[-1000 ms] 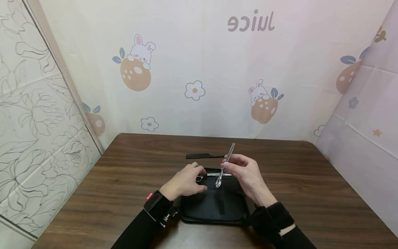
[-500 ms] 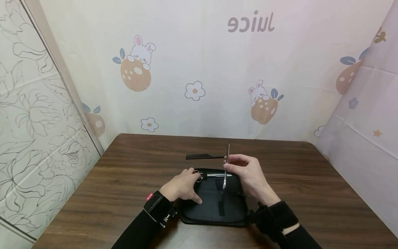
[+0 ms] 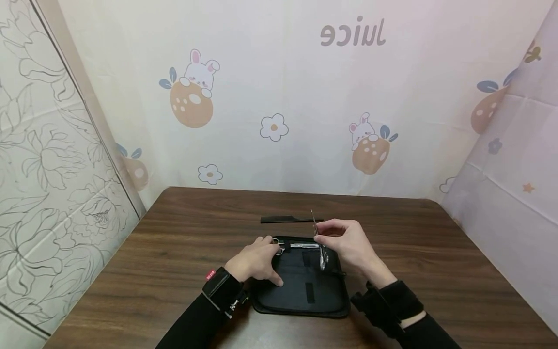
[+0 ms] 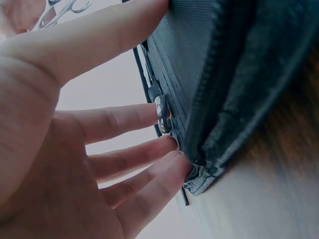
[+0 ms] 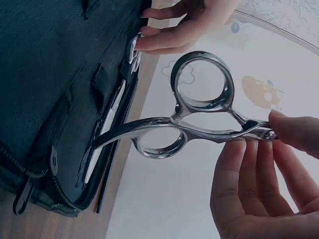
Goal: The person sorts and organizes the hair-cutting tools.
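A black zippered case [image 3: 289,291] lies unfolded on the wooden table. My right hand [image 3: 348,242] pinches a pair of silver scissors [image 5: 209,133] near the pivot between thumb and fingertips, over the case's far right part. In the right wrist view its two finger rings point toward the case, and the curved finger rest reaches right up to it. A second pair of scissors [image 3: 303,245] lies along the far edge inside the case. My left hand [image 3: 257,261] rests on the case's left side, fingers extended beside that pair's finger loops, thumb apart on the lining.
Behind the case lies a black comb [image 3: 281,219] with a thin tail, partly overlapped by my right hand. Small black straps [image 3: 310,293] are fixed on the case's lining. A printed curtain [image 3: 279,72] hangs behind the table.
The held scissors have swung from leaning right through upright to leaning left, their rings shifting right over the case. My left fingers have slid back off the loops and the thumb has lowered.
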The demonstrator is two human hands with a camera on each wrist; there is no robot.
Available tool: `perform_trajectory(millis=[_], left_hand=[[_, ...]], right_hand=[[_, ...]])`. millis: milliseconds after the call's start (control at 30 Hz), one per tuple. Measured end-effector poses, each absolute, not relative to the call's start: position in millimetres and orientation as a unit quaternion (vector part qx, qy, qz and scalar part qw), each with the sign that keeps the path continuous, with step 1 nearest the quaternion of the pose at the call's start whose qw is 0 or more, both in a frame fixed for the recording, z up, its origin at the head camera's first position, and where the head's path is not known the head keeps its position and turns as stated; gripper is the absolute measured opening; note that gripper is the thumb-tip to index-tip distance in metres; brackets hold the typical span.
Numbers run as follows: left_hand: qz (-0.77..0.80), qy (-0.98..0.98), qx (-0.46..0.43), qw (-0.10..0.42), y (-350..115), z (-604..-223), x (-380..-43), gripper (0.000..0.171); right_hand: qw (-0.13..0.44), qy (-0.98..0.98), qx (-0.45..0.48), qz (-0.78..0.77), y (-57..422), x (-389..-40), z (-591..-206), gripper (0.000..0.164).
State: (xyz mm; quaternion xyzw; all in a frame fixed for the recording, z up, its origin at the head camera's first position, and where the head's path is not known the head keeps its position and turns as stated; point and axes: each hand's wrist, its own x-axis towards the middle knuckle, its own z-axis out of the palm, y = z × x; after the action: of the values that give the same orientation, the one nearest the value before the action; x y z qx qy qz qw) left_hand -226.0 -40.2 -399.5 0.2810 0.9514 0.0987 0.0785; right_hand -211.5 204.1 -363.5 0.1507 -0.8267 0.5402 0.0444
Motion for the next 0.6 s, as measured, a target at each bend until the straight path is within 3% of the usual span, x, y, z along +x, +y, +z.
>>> perform_trajectory(millis=[600], left_hand=[[0.1,0.951,0.283,0.071,-39.7,-399.3,-225.9,0.072]], right_hand=[[0.031,-0.888,0.211,0.407,207.8,-213.7,-362.5,0.019]])
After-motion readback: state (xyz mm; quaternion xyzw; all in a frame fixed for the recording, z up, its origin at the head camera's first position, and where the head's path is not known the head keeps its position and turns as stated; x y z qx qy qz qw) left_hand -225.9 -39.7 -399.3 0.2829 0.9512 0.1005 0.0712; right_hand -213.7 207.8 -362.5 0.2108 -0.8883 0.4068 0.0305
